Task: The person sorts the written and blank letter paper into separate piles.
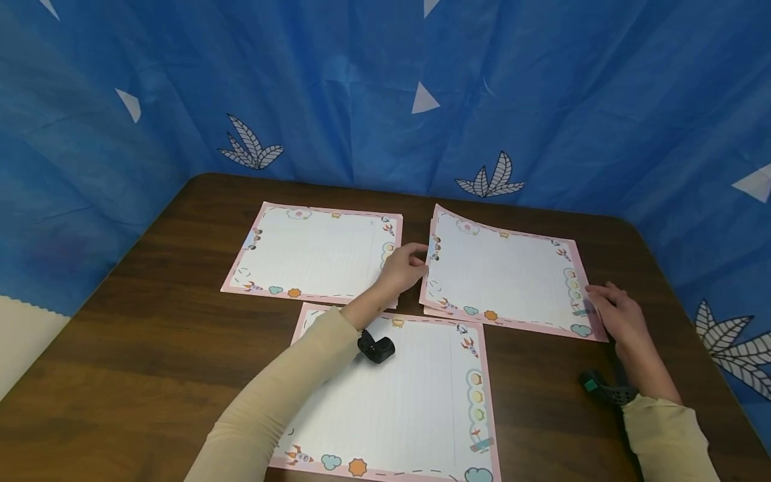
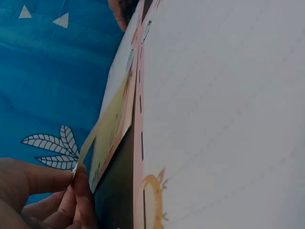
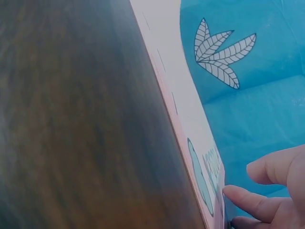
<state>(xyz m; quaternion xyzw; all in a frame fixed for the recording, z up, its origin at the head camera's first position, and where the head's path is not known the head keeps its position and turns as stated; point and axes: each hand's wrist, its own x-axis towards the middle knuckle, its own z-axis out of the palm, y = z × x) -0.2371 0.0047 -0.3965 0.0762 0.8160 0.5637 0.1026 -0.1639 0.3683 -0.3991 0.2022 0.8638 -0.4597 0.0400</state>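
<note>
My left hand [image 1: 402, 270] pinches the left edge of a pink-bordered lined sheet [image 1: 506, 278] at the back right between thumb and fingers. In the left wrist view, that held edge is bent upward. Another sheet's edge shows beneath it at the left and bottom. At the opposite side, my right hand [image 1: 620, 313] touches the sheet's right edge with its fingertips; the right wrist view shows the thumb apart from the paper. Below my left forearm lies a front sheet [image 1: 415, 395], partly covered by the sleeve. A matching sheet [image 1: 319, 251] lies at the back left, beside my left hand.
The dark wooden table [image 1: 150, 314] has rounded back corners. A blue curtain [image 1: 361, 87] with white triangles and leaf prints hangs around its back and sides. A black wrist device [image 1: 376, 347] is over the front sheet, and another [image 1: 605, 389] is at the right wrist.
</note>
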